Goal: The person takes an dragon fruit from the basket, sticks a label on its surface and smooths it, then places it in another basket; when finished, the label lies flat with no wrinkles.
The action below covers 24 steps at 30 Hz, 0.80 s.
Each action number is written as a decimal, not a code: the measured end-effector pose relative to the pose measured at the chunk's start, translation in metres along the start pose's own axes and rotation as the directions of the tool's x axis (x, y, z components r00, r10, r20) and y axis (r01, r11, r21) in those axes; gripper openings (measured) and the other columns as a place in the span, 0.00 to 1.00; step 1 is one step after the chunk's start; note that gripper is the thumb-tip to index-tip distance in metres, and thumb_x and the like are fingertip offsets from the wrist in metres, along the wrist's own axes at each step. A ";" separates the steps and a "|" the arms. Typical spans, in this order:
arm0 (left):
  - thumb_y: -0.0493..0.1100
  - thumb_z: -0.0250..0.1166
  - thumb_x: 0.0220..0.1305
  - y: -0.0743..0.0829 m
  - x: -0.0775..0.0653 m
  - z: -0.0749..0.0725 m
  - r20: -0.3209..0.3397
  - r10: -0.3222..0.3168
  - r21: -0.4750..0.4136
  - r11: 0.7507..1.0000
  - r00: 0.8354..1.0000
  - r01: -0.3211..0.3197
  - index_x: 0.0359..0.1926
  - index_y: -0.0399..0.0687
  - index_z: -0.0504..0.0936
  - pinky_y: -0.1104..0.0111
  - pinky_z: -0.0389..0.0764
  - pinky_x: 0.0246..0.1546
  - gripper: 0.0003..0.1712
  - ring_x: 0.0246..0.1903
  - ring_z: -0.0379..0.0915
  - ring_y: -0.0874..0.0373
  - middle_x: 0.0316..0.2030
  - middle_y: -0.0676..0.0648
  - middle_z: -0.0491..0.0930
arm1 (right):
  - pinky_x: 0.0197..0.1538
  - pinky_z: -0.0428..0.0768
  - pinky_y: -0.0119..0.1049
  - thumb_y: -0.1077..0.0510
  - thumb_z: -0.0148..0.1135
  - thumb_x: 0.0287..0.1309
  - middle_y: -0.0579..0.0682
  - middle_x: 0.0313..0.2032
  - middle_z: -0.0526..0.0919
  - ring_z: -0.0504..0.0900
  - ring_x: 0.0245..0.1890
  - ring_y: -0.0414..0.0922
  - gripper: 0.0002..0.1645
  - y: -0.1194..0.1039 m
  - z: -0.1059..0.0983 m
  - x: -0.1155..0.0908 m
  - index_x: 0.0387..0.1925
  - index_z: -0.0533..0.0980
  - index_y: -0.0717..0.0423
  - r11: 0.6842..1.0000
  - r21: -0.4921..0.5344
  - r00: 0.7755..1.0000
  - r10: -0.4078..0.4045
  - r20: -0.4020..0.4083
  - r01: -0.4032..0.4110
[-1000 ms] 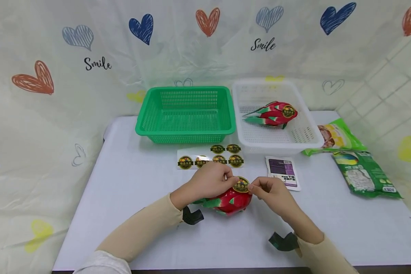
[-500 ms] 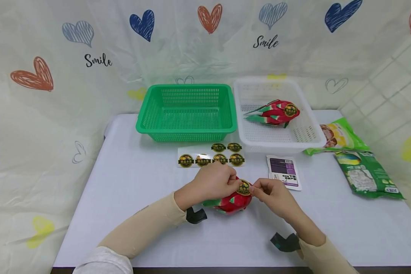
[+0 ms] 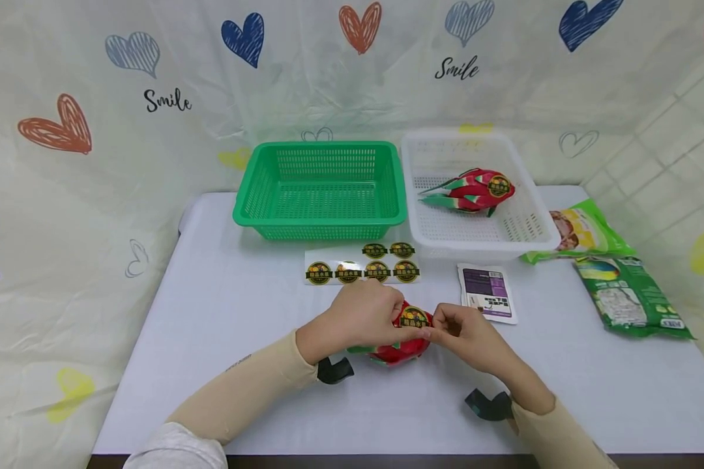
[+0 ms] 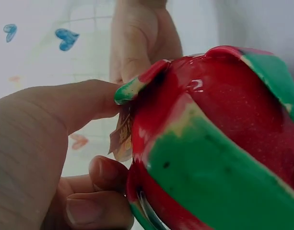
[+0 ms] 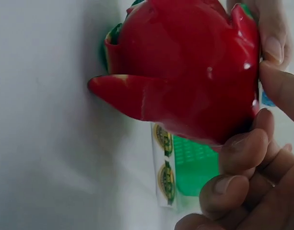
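A red dragon fruit [image 3: 394,354] with green-tipped scales lies on its side at the front middle of the table. On its upper right part sits a round black-and-gold sticker [image 3: 413,317]. My left hand [image 3: 365,314] holds the fruit from the left, its thumb along the sticker's lower edge. From the right, my right hand [image 3: 472,337] grips the fruit's end, and the two thumb tips meet below the sticker. In the left wrist view the sticker [image 4: 122,136] shows side-on between thumb and fingers. Curled right fingers [image 5: 242,146] rest against the fruit's side in the right wrist view.
Just behind the hands lies a sticker sheet [image 3: 330,256] with several round stickers. A green basket [image 3: 319,226] stands behind it. Beside that, a white basket [image 3: 475,248] holds another stickered dragon fruit [image 3: 475,190]. A white-purple pouch [image 3: 487,293] and two green bags [image 3: 628,299] lie right.
Both thumbs have come down from the sticker's left and right edges to meet below it, so the sticker face shows more fully. The fruit has shifted slightly right.
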<state>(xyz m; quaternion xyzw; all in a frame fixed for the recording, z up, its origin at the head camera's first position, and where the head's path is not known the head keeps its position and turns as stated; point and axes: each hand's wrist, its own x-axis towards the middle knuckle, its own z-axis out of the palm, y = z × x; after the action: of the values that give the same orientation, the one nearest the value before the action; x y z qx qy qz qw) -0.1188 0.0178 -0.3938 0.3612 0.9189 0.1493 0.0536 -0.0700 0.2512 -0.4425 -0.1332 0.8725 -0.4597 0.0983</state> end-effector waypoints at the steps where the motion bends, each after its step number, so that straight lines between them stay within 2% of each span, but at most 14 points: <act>1: 0.79 0.63 0.60 0.000 0.000 0.000 0.002 0.004 -0.001 1.000 1.000 -0.004 0.13 0.58 0.65 0.73 0.53 0.13 0.38 0.13 0.57 0.67 0.08 0.62 0.57 | 0.25 0.67 0.30 0.51 0.71 0.66 0.41 0.22 0.69 0.67 0.24 0.34 0.19 0.002 0.000 0.000 0.25 0.71 0.50 1.000 0.009 1.000 -0.004 0.006 0.004; 3: 0.78 0.64 0.60 -0.002 0.001 0.001 0.021 0.005 -0.028 1.000 1.000 -0.004 0.13 0.58 0.65 0.74 0.52 0.13 0.38 0.12 0.56 0.67 0.08 0.61 0.56 | 0.24 0.67 0.30 0.52 0.71 0.66 0.42 0.22 0.69 0.67 0.24 0.34 0.19 0.004 0.000 0.002 0.25 0.71 0.50 1.000 0.018 1.000 -0.015 0.015 0.015; 5: 0.74 0.66 0.62 -0.006 0.003 0.002 0.045 -0.002 -0.100 0.995 0.999 0.006 0.13 0.58 0.64 0.75 0.51 0.14 0.37 0.12 0.55 0.68 0.08 0.61 0.56 | 0.24 0.66 0.30 0.52 0.71 0.66 0.41 0.22 0.69 0.67 0.23 0.34 0.19 0.004 0.000 0.003 0.24 0.71 0.50 1.000 0.017 0.999 -0.024 0.021 0.023; 10: 0.64 0.70 0.65 -0.018 0.009 0.007 0.108 -0.019 -0.309 0.950 0.994 0.051 0.12 0.58 0.63 0.75 0.53 0.16 0.34 0.13 0.58 0.69 0.09 0.61 0.59 | 0.22 0.63 0.31 0.52 0.69 0.67 0.41 0.19 0.68 0.65 0.21 0.34 0.20 0.001 0.001 0.008 0.23 0.71 0.52 1.000 0.002 1.000 -0.001 0.015 0.001; 13: 0.62 0.70 0.67 -0.024 0.011 0.010 0.117 0.003 -0.366 0.930 0.993 0.040 0.13 0.57 0.64 0.75 0.57 0.17 0.33 0.14 0.61 0.68 0.10 0.60 0.61 | 0.22 0.59 0.30 0.50 0.67 0.69 0.41 0.17 0.65 0.63 0.19 0.35 0.23 -0.001 0.004 0.010 0.20 0.70 0.52 0.999 -0.019 0.999 0.036 -0.023 -0.036; 19: 0.52 0.68 0.71 -0.027 0.011 0.014 0.060 0.007 -0.426 0.905 0.998 0.019 0.16 0.56 0.64 0.74 0.59 0.22 0.29 0.19 0.61 0.67 0.12 0.59 0.59 | 0.21 0.51 0.29 0.43 0.63 0.72 0.39 0.12 0.57 0.56 0.15 0.36 0.35 -0.009 0.011 0.019 0.11 0.64 0.52 0.990 -0.063 0.984 0.114 -0.140 -0.123; 24: 0.50 0.66 0.72 -0.022 0.012 0.020 0.001 -0.037 -0.415 0.909 0.999 0.034 0.16 0.56 0.62 0.74 0.57 0.21 0.29 0.17 0.59 0.67 0.12 0.59 0.58 | 0.21 0.49 0.29 0.40 0.62 0.71 0.38 0.11 0.55 0.54 0.15 0.37 0.39 -0.016 0.013 0.025 0.06 0.62 0.48 0.975 -0.115 0.969 0.169 -0.182 -0.192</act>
<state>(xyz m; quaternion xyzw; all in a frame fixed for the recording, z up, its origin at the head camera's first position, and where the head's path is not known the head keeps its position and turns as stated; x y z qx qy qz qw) -0.1376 0.0149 -0.4197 0.3242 0.8730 0.3411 0.1284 -0.0875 0.2245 -0.4379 -0.0193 0.9146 -0.4001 0.0555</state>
